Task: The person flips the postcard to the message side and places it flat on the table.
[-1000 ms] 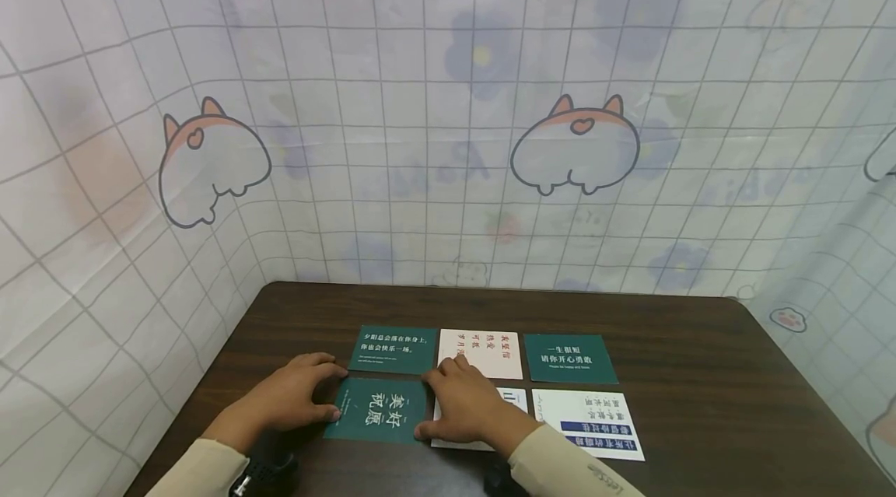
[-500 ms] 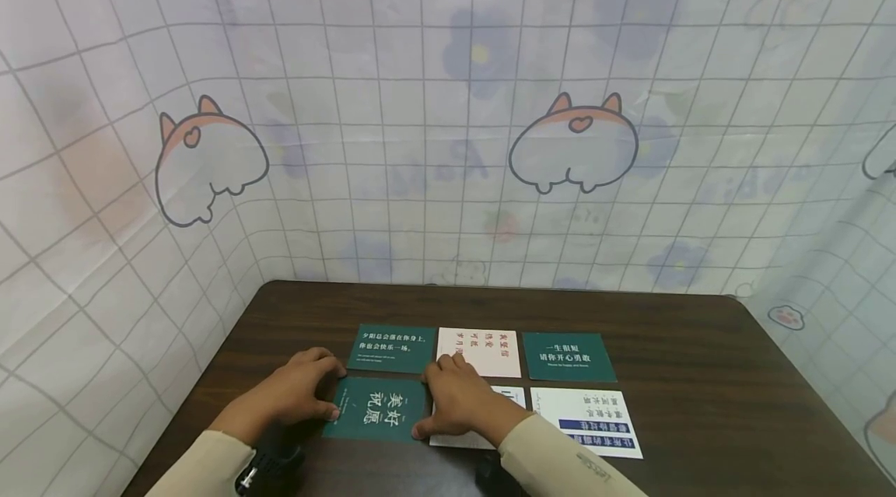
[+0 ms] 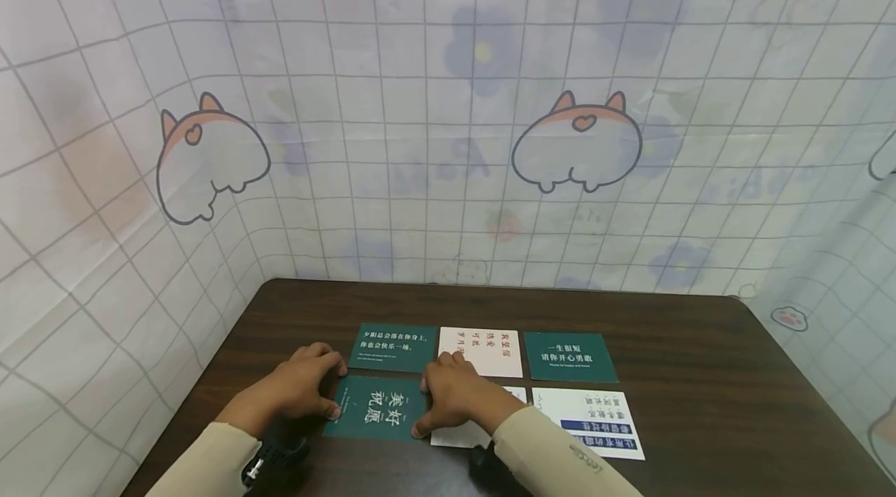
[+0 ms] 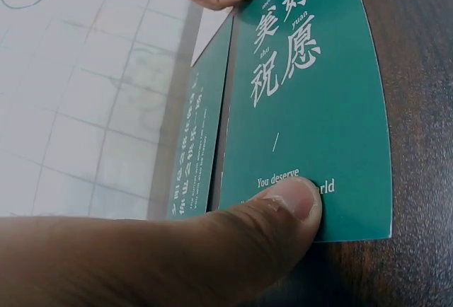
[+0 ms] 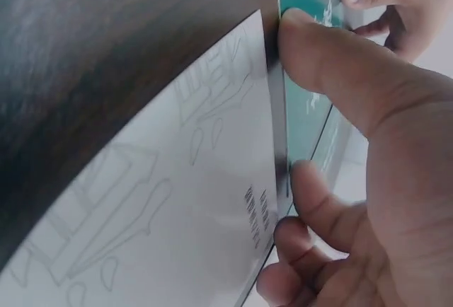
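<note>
I judge the green card (image 3: 374,407) light and slightly springy, stiff enough to slide flat when nudged by its edges, yet easy to crease at a corner. Its smooth face may feel slippery, so I would take it by the two short ends, fingertips low against the table (image 3: 700,372), with little force towards the middle. It lies flat at the lower centre of the head frame, just below another green card (image 3: 392,348) and left of a white card (image 3: 458,436), a narrow gap beside each. It is deep teal, with four large white Chinese characters, tiny Latin letters over them and a line starting "You deserve" at its left end. I see no closed grasp: the left hand (image 3: 297,392) lays its thumb on that end, and the right hand (image 3: 465,396) sets thumb and a finger at the opposite edge. How hard either presses, I cannot tell.
</note>
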`<state>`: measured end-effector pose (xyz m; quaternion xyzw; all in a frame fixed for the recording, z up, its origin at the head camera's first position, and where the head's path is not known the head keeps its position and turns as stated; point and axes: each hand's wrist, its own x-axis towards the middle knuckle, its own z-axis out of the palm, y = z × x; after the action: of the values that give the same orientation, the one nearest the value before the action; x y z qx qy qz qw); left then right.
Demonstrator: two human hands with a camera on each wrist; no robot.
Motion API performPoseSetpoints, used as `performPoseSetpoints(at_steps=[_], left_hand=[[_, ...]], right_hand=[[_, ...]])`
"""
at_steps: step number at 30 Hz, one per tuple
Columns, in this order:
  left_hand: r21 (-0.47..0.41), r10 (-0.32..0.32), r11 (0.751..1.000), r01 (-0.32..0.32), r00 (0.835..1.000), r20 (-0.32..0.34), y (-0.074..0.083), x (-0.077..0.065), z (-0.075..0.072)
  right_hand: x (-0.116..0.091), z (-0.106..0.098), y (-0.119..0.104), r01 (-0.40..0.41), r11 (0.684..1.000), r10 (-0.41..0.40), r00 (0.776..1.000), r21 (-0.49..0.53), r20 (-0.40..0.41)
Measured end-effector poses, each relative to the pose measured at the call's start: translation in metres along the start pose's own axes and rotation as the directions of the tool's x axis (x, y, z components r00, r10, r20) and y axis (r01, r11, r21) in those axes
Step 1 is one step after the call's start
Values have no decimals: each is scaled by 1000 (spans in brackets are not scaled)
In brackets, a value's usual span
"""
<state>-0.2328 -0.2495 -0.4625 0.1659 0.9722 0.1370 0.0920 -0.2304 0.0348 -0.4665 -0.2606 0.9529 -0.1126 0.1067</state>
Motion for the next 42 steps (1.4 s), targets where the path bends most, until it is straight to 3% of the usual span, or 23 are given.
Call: performPoseSetpoints(at_steps=[18, 23, 29, 32, 37, 42], left_hand=[[-17, -12, 1000, 12, 1000, -8, -3, 0, 4], [-39, -1, 999, -1, 999, -48, -6, 1, 7], [-67, 41, 997, -49, 993, -107, -8, -1, 7], [-111, 21, 993, -33, 994, -109, -7, -3, 8], [-180, 21, 983, -40, 994, -105, -7, -5, 6], [-281, 52, 957, -73, 995, -83, -9, -8, 4]], right_hand=[[0, -2, -2, -21, 999, 22, 1000, 46, -18], [-2, 0, -2, 0, 999, 3, 997, 41, -71], [-7, 5, -2, 35, 994, -16, 986, 108, -166], [-9, 7, 0, 39, 988, -11, 983, 149, -183], [-13, 8, 1, 43, 964, 10, 980, 263, -198], [-15, 9, 1, 89, 901, 5, 977, 425, -215]])
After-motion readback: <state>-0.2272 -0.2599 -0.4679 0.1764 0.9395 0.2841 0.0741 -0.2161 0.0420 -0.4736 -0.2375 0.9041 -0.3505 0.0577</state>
